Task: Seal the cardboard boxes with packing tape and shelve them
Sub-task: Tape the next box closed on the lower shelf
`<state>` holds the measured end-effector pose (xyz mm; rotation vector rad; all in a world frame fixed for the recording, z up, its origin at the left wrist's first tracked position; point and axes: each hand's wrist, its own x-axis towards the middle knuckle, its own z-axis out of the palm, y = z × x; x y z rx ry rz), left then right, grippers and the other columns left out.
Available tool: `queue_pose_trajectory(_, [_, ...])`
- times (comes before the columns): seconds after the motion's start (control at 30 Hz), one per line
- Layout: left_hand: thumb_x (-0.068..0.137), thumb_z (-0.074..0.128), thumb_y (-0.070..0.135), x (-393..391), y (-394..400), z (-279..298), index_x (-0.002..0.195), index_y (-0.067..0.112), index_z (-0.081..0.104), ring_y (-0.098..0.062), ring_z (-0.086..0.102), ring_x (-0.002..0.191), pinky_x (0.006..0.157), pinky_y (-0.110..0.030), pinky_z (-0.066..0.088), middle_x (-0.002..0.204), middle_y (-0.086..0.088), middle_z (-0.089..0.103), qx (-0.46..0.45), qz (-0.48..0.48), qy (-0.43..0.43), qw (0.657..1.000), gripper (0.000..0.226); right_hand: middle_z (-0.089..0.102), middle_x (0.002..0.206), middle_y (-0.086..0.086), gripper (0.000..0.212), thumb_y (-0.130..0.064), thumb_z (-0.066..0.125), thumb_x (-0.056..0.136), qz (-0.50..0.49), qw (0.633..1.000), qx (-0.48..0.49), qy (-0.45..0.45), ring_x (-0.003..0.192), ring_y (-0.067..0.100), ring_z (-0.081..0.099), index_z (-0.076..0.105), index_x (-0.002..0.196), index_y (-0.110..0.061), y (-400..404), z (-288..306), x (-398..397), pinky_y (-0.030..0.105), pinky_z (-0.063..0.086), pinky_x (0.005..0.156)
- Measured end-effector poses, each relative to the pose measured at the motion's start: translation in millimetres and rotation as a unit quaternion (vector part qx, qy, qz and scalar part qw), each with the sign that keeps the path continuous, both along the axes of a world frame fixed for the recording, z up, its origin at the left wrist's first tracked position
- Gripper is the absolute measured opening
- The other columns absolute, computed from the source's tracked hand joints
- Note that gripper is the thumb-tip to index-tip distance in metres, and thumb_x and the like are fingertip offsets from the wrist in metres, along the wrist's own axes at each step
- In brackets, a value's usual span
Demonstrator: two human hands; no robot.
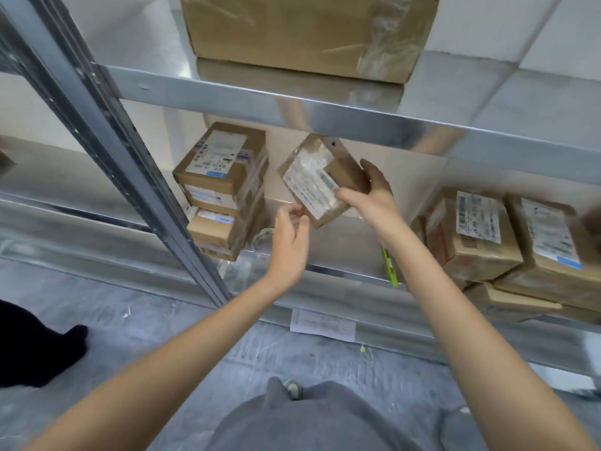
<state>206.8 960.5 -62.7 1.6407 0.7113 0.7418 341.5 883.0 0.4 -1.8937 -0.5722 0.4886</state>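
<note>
The right hand (370, 193) grips a small labelled cardboard box (320, 182) held tilted above the middle shelf (351, 271), fingers curled round its far edge; the left hand (291, 231) sits at the box's near-left corner, fingers curled, contact unclear. Left of the hands stands a stack of boxes (221, 190); right of them lie more boxes (507, 242). A clear tape roll (263, 239) lies just beyond the left hand, and a large box (305, 30) rests on the shelf above.

Single head-worn wide-angle view, looking forward and steeply down along both forearms. Metal shelving unit (292, 102) fills upper frame at close range; its straight rails bow from lens distortion. Floor (162, 336) and wearer's grey-clad legs occupy lower edge. No second view, so no shared field.
</note>
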Motion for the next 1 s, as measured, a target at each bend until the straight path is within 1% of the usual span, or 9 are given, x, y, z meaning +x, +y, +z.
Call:
queue_pose_trajectory(0.1, [0.098,0.043,0.001,1.2,5.2,-39.2,0.124,0.006,0.04,-0.012,0.054,0.105,0.091,-0.008,0.041,0.123,-0.01,0.051,-0.021,-0.085,0.088,0.992,0.026,0.046,0.129,0.007,0.082,-0.02,0.077,0.064,0.061,0.988,-0.127,-0.069,0.118,0.02,0.048,0.045,0.139,-0.014,-24.0,-30.0,14.9,0.021,0.038,0.093])
queue_pose_trajectory(0.23, [0.094,0.054,0.006,-1.8,21.6,-87.5,0.132,-0.003,0.043,-0.03,0.046,0.125,0.107,-0.035,0.035,0.133,-0.019,0.048,0.055,-0.115,0.26,0.957,0.039,0.044,0.133,0.015,0.084,-0.011,0.08,0.064,0.145,0.95,-0.255,-0.11,0.125,0.031,0.043,0.044,0.14,-0.013,-43.0,-79.2,33.2,0.034,0.037,0.105])
queue_pose_trajectory(0.4, [0.092,0.059,0.014,-9.1,42.4,-110.1,0.131,-0.004,0.041,-0.039,0.038,0.124,0.105,-0.041,0.031,0.133,-0.026,0.041,0.248,-0.1,0.441,0.857,0.047,0.041,0.136,0.015,0.083,0.0,0.076,0.066,0.135,0.956,-0.245,-0.093,0.129,0.028,0.039,0.043,0.141,-0.014,-46.0,-102.5,41.9,0.029,0.035,0.104])
queue_pose_trajectory(0.57, [0.094,0.054,0.01,-5.5,48.1,-113.3,0.137,0.001,0.038,-0.035,0.036,0.13,0.101,-0.041,0.04,0.138,-0.021,0.041,0.289,-0.116,0.519,0.796,0.047,0.035,0.143,0.01,0.085,-0.004,0.074,0.069,0.128,0.95,-0.265,-0.107,0.132,0.028,0.035,0.037,0.143,-0.017,-42.4,-110.9,41.0,0.031,0.034,0.107])
queue_pose_trajectory(0.63, [0.094,0.05,0.006,-2.8,46.5,-113.1,0.136,0.003,0.042,-0.034,0.037,0.131,0.099,-0.042,0.042,0.138,-0.019,0.042,0.277,-0.103,0.528,0.796,0.043,0.029,0.149,0.009,0.088,-0.006,0.075,0.069,0.128,0.945,-0.274,-0.125,0.138,0.029,0.029,0.033,0.146,-0.017,-43.0,-112.9,40.2,0.03,0.029,0.111])
queue_pose_trajectory(0.77, [0.093,0.049,0.006,-0.1,40.8,-113.6,0.126,0.01,0.052,-0.03,0.044,0.126,0.096,-0.042,0.035,0.13,-0.013,0.054,0.261,-0.053,0.535,0.802,0.033,-0.003,0.162,0.001,0.108,-0.025,0.081,0.071,0.138,0.927,-0.312,-0.153,0.149,0.028,-0.007,0.012,0.153,-0.03,-49.1,-113.4,33.5,0.044,0.006,0.121])
queue_pose_trajectory(0.83, [0.093,0.05,0.007,0.1,37.4,-111.4,0.121,0.011,0.054,-0.029,0.051,0.118,0.096,-0.042,0.031,0.118,-0.011,0.062,0.28,-0.023,0.512,0.812,0.028,-0.002,0.162,0.0,0.104,-0.034,0.08,0.074,0.137,0.929,-0.278,-0.203,0.149,0.025,-0.01,0.013,0.153,-0.032,-51.3,-108.0,28.2,0.044,0.002,0.12])
queue_pose_trajectory(0.93, [0.098,0.046,0.012,-5.7,25.7,-101.4,0.115,0.009,0.052,-0.03,0.059,0.103,0.105,-0.048,0.03,0.1,-0.009,0.069,0.227,0.026,0.403,0.886,0.018,0.03,0.154,0.002,0.076,-0.033,0.07,0.083,0.116,0.938,-0.188,-0.268,0.145,0.024,0.02,0.031,0.148,-0.025,-46.6,-96.2,15.8,0.042,0.023,0.118])
queue_pose_trajectory(1.0, [0.101,0.044,0.014,-12.8,13.3,-89.1,0.11,0.008,0.049,-0.034,0.061,0.093,0.096,-0.046,0.039,0.096,-0.009,0.071,0.128,0.021,0.276,0.952,0.012,0.054,0.131,0.004,0.06,-0.028,0.067,0.087,0.119,0.953,-0.145,-0.239,0.117,0.022,0.051,0.043,0.142,-0.019,-38.7,-91.3,0.3,0.039,0.044,0.099])
